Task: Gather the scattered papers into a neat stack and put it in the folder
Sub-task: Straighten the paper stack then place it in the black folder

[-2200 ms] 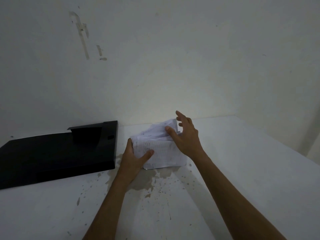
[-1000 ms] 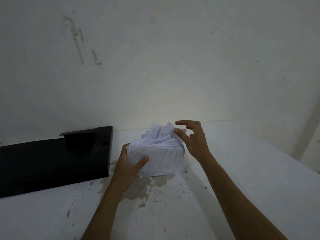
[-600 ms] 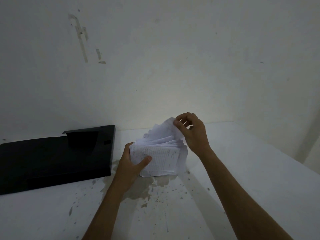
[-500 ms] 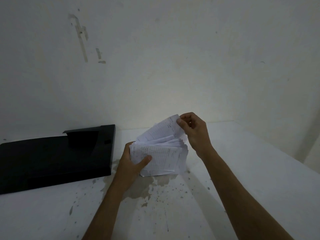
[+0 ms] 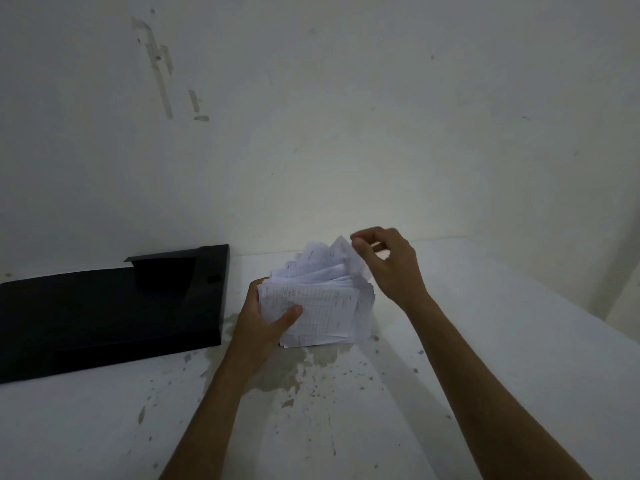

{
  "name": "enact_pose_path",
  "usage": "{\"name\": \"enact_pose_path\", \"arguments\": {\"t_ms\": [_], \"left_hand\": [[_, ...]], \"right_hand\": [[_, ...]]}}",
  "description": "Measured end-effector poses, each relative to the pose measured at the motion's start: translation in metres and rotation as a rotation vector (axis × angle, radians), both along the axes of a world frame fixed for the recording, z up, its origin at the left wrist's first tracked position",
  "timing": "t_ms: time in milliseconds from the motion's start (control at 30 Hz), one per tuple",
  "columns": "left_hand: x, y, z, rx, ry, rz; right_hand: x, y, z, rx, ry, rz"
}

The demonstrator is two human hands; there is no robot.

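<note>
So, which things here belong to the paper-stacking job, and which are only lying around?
Belong to the job:
- paper stack, gripped by left hand
- right hand, at the fanned top sheets
- black folder, lying beside

Only around:
- stained white table
- marked wall

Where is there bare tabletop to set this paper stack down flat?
Free: the table right of the right hand, toward the wall, and the stained strip nearest the camera. Crowded: the gap between the black folder and the papers, filled by the left hand.

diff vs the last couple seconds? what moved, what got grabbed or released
The right hand went from resting open on the paper stack to flicking through its raised upper edges, which now fan out. The left hand grips the stack's left side as before; the black folder stayed put.
</note>
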State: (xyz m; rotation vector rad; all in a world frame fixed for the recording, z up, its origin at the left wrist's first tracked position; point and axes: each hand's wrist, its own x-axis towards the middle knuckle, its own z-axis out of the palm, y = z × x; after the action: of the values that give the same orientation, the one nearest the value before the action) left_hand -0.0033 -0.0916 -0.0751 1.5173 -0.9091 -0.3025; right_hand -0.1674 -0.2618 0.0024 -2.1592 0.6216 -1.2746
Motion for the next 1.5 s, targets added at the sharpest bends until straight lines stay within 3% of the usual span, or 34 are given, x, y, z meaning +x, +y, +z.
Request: {"name": "enact_pose_path", "arguments": {"t_ms": [100, 200, 267, 433, 500, 733, 933, 1133, 1233, 1333, 1400, 1500], "left_hand": [[0.000, 0.001, 0.000, 0.027, -0.013, 0.018], [-0.003, 0.000, 0.003, 0.043, -0.012, 0.034], [-0.004, -0.002, 0.004, 0.056, -0.008, 0.053], [0.002, 0.001, -0.001, 0.022, 0.023, -0.008], [0.000, 0.001, 0.001, 0.009, 0.010, -0.015], [-0.003, 0.003, 0.003, -0.032, 0.004, -0.014], [-0.003, 0.003, 0.003, -0.028, 0.000, -0.004], [-0.005, 0.002, 0.003, -0.031, 0.033, 0.003], [-0.004, 0.002, 0.003, -0.036, 0.049, -0.003], [-0.002, 0.000, 0.001, -0.027, 0.046, 0.000], [-0.001, 0.000, 0.000, -0.020, 0.047, -0.002], [-0.002, -0.001, 0.000, -0.001, 0.057, 0.015]], "right_hand": [[0.018, 0.013, 0.013, -0.160, 0.155, 0.076], [0.037, 0.019, 0.017, -0.374, 0.350, -0.004], [0.043, 0.018, 0.018, -0.419, 0.342, -0.042], [0.030, 0.006, 0.023, -0.091, -0.095, 0.049], [0.023, -0.002, 0.021, 0.048, -0.152, 0.073], [0.010, -0.021, -0.008, 0.226, -0.012, -0.016], [-0.002, -0.023, -0.008, 0.412, -0.241, 0.025], [-0.002, -0.025, -0.025, 0.497, 0.067, 0.086], [-0.001, -0.023, -0.027, 0.408, 0.164, 0.001], [0.001, -0.010, -0.013, 0.182, -0.005, -0.109], [0.006, 0.002, 0.002, -0.029, -0.057, -0.073], [0.020, 0.018, 0.024, -0.262, 0.103, 0.042]]}}
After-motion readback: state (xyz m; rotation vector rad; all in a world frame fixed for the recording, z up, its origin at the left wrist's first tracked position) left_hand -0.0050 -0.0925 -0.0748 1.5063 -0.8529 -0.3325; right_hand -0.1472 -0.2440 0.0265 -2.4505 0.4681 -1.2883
